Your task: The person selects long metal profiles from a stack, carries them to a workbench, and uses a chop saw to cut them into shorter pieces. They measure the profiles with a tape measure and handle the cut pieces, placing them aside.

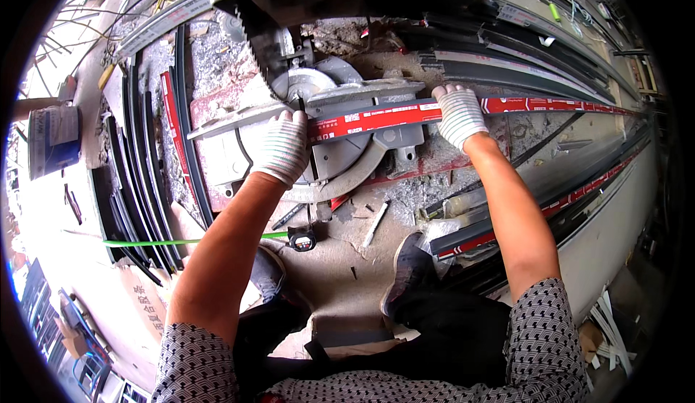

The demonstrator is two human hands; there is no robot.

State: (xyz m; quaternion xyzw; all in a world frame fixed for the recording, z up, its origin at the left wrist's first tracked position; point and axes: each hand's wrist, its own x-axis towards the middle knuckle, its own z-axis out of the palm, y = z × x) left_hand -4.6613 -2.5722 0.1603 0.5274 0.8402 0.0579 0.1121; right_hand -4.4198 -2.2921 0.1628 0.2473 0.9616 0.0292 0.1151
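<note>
My two hands wear white striped work gloves. A long profile bar with red printed film (384,119) lies across the bed of a mitre saw (340,158), against its grey fence (373,90). My left hand (281,147) closes over the bar's left end, close to the toothed saw blade (255,50), which stands raised above. Farther right, my right hand (461,116) grips the same bar from above, and the bar runs on beyond it toward the far right. The glove hides the bar's left tip.
On the floor before my shoes lie a black tape measure (302,238) with its green tape (156,243) drawn out leftward, and a white marker-like stick (376,223). Dark profiles are stacked at left (137,164) and at back right (507,63). Another red-filmed profile (572,200) lies at right.
</note>
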